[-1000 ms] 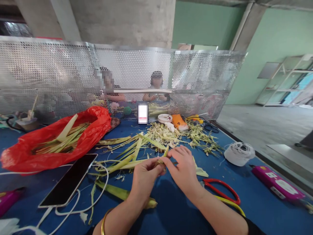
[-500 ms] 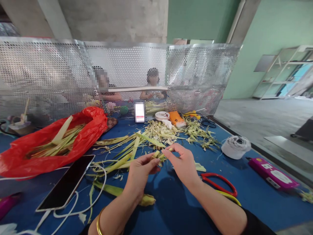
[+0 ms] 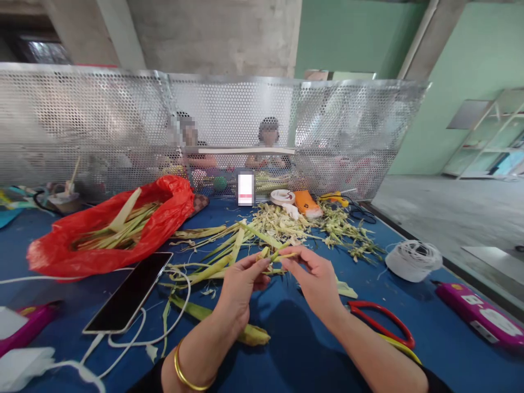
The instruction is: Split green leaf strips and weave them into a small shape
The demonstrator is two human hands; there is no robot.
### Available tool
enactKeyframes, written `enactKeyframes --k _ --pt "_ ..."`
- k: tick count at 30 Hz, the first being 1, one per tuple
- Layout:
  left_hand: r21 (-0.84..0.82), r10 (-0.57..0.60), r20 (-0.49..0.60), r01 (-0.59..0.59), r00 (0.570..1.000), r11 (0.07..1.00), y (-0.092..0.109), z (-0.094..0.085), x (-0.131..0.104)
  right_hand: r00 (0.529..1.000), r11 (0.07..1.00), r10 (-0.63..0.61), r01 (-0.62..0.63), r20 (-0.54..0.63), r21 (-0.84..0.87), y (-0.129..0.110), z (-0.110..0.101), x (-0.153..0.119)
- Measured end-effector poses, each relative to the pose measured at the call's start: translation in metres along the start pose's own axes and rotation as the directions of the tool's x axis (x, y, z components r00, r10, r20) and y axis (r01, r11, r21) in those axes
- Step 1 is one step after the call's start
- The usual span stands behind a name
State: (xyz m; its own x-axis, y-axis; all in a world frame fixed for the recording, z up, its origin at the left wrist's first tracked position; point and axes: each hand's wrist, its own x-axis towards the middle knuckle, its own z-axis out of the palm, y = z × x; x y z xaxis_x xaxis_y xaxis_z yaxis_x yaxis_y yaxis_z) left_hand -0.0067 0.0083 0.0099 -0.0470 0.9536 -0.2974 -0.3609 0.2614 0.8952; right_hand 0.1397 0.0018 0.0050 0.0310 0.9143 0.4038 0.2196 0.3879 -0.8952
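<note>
Between the fingertips of my left hand (image 3: 239, 286) is a small bundle of pale green corn husk (image 3: 265, 253). My right hand (image 3: 314, 281) pinches a thin strip of the husk (image 3: 280, 254) just to the right, and the strip runs between both hands. The fingers partly hide the bundle. Under my left wrist lies a larger folded husk leaf (image 3: 254, 334). Long husk strips (image 3: 216, 268) spread out beyond my left hand, and a heap of small husk scraps (image 3: 272, 221) lies farther back.
At left are a red plastic bag (image 3: 180, 202) of husks and a phone (image 3: 129, 295) with a white cable. Red-handled scissors (image 3: 382, 316), a white string spool (image 3: 413, 261) and a purple package (image 3: 477, 314) lie right. Behind a perforated metal screen (image 3: 237, 109) sit two people.
The view has turned slightly left, so the table things appear farther right. A thin husk strip now shows stretched between my hands, with my right fingertips a little farther from the left ones.
</note>
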Motion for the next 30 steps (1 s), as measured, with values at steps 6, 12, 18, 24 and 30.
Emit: enactKeyframes --k 6,12,18,24,30 --pt "0.105 0.06 0.06 -0.066 0.996 0.992 -0.003 0.002 -0.002 0.985 0.988 -0.152 0.151 0.076 0.027 0.001 0.003 0.0" --pt "0.15 0.114 0.052 -0.12 0.992 0.981 -0.006 0.004 -0.003 0.985 0.986 0.168 -0.167 -0.033 0.03 0.001 0.002 0.002" --pt "0.199 0.123 0.046 -0.13 0.991 0.971 -0.01 0.004 -0.001 0.978 0.979 0.203 -0.204 0.046 0.028 0.004 0.001 0.002" --pt "0.188 0.12 0.012 -0.12 0.993 0.975 -0.011 0.004 -0.002 0.972 0.973 0.23 -0.23 0.049 -0.003 0.007 0.001 0.002" --pt "0.289 0.237 0.039 -0.238 0.971 0.927 -0.013 0.005 -0.002 0.962 0.961 0.268 -0.262 0.056 -0.085 0.008 0.0 0.003"
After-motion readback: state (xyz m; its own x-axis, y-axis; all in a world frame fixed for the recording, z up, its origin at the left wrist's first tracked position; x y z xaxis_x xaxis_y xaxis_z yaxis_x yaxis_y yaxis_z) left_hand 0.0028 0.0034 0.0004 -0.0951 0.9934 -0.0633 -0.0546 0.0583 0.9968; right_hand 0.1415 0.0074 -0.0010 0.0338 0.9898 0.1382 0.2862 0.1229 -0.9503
